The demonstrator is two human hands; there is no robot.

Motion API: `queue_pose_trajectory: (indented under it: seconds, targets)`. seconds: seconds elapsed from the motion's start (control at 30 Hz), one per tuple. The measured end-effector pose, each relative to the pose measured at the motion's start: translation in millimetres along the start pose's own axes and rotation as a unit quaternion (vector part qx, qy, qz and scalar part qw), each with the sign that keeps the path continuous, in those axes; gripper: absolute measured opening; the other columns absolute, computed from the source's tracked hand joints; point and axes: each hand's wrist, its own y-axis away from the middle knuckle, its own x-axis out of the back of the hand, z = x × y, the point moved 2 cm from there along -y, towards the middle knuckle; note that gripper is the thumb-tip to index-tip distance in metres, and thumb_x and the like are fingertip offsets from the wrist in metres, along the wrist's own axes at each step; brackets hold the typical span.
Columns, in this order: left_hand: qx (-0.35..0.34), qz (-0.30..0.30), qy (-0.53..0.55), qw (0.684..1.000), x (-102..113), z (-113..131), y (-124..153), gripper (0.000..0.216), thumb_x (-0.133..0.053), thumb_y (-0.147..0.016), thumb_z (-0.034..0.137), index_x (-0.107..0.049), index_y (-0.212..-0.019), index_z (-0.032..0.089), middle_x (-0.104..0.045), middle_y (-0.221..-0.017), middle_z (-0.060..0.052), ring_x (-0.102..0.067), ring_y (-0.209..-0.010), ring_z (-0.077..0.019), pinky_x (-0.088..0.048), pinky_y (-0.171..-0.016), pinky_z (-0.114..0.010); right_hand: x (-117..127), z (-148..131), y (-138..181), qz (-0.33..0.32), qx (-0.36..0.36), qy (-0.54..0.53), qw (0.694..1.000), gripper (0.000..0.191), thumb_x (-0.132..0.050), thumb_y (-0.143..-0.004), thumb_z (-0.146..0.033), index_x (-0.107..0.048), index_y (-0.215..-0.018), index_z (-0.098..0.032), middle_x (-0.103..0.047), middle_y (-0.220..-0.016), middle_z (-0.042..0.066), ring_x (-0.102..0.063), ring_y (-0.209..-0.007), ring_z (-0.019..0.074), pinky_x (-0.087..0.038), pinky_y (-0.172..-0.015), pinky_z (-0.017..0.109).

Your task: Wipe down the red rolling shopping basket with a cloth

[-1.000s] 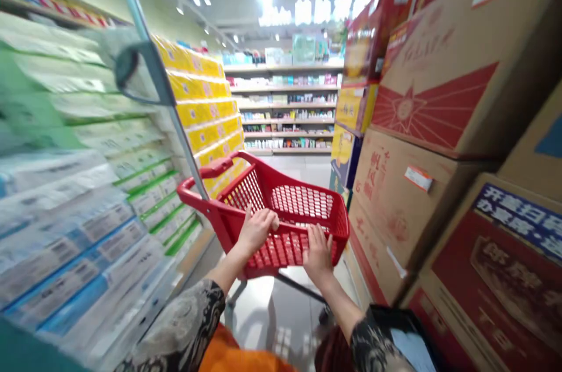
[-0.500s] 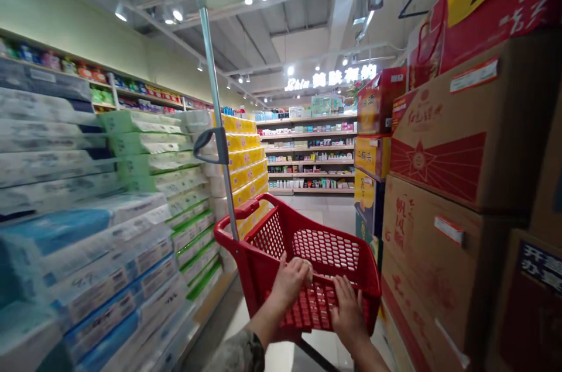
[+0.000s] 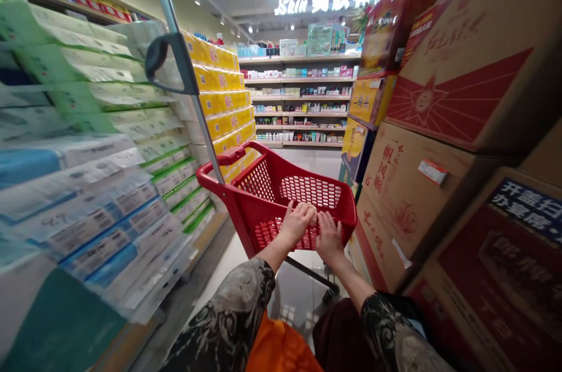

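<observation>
A red plastic shopping cart [image 3: 239,217] with perforated walls stands in front of me, turned so that its long side faces me. My left hand [image 3: 295,224] is closed over the near rim, its fingers bent over toward the inside. Right beside it, my right hand [image 3: 329,237] lies against the same side, fingers hooked over the rim close to the left hand's fingertips. A metal pole [image 3: 199,117] with a grey loop handle [image 3: 171,62] rises from the cart's handle end. Part of the basket's floor is hidden by the near wall and my hands.
Tissue packs [image 3: 109,220] are stacked along the left, with yellow packs [image 3: 223,100] beyond. Cardboard cartons [image 3: 413,185] rise close on the right. Shelves of small bottles and boxes [image 3: 302,97] close the far end. Pale floor tiles [image 3: 302,155] lie between.
The view has tilted down and moved nearer the far shelves. My right hand has shifted left along the rim toward my left hand, which keeps its hold.
</observation>
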Motion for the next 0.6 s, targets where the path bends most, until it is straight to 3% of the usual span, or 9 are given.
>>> queue_pose_trajectory:
  seconds: [0.07, 0.17, 0.23, 0.3, 0.37, 0.47, 0.6]
  targets:
    - [0.000, -0.005, -0.002, 1.000, 7, -19, 5, 0.031, -0.039, -0.088, 0.019, -0.052, -0.114, 0.025, -0.058, -0.122, -0.006, -0.052, -0.113, -0.0188, -0.023, -0.107, -0.051, 1, 4, 1, 0.000, 0.004, 0.006, 1.000, 0.065, -0.039, -0.067, -0.008, -0.042, -0.132, -0.009, -0.040, -0.140, 0.012, -0.027, -0.134, 0.0245, -0.015, -0.109, 0.051]
    - [0.060, -0.007, -0.015, 0.998, 27, -72, 23, 0.034, -0.039, -0.085, 0.015, -0.053, -0.115, 0.025, -0.058, -0.123, -0.007, -0.054, -0.112, -0.0209, -0.017, -0.108, -0.055, 6, 5, 0, -0.013, -0.006, -0.003, 1.000, 0.064, -0.041, -0.068, -0.010, -0.042, -0.132, -0.008, -0.041, -0.140, 0.013, -0.028, -0.133, 0.0253, -0.016, -0.108, 0.051]
    - [0.081, 0.001, -0.022, 0.997, 37, -95, 32, 0.037, -0.041, -0.083, 0.015, -0.054, -0.116, 0.024, -0.056, -0.126, -0.008, -0.051, -0.116, -0.0230, -0.016, -0.108, -0.056, 13, -4, -3, -0.007, -0.022, -0.019, 1.000, 0.063, -0.043, -0.069, -0.012, -0.041, -0.133, -0.009, -0.042, -0.138, 0.014, -0.030, -0.132, 0.0260, -0.018, -0.108, 0.052]
    - [0.087, 0.011, -0.008, 0.996, 38, -94, 33, 0.039, -0.043, -0.082, 0.016, -0.053, -0.119, 0.024, -0.055, -0.128, -0.009, -0.048, -0.120, -0.0230, -0.016, -0.109, -0.054, 20, -24, -9, 0.014, -0.015, -0.040, 0.999, 0.064, -0.044, -0.072, -0.015, -0.037, -0.135, -0.011, -0.040, -0.140, 0.014, -0.029, -0.132, 0.0260, -0.019, -0.107, 0.051]
    - [0.094, 0.011, 0.025, 0.995, 32, -75, 30, 0.044, -0.042, -0.082, 0.018, -0.049, -0.125, 0.023, -0.052, -0.131, -0.009, -0.046, -0.122, -0.0214, -0.015, -0.110, -0.050, 25, -51, -18, 0.024, 0.019, -0.061, 0.998, 0.065, -0.044, -0.075, -0.018, -0.032, -0.138, -0.013, -0.034, -0.144, 0.013, -0.025, -0.133, 0.0257, -0.021, -0.106, 0.051]
    - [0.123, -0.025, 0.071, 0.990, 22, -48, 25, 0.053, -0.037, -0.084, 0.018, -0.034, -0.136, 0.017, -0.046, -0.137, -0.011, -0.047, -0.122, -0.0180, -0.015, -0.112, -0.045, 21, -84, -36, -0.030, 0.053, -0.079, 0.995, 0.061, -0.042, -0.079, -0.020, -0.030, -0.139, -0.018, -0.029, -0.146, 0.011, -0.023, -0.133, 0.0261, -0.025, -0.104, 0.052]
    - [0.123, -0.088, 0.047, 0.987, 25, -61, 35, 0.065, -0.044, -0.081, 0.025, -0.022, -0.141, 0.013, -0.036, -0.143, -0.014, -0.036, -0.130, -0.0216, -0.014, -0.111, -0.048, 3, -102, -54, -0.096, 0.046, -0.053, 0.993, 0.051, -0.039, -0.086, -0.028, -0.034, -0.136, -0.018, -0.036, -0.142, 0.011, -0.029, -0.129, 0.0270, -0.026, -0.101, 0.056]
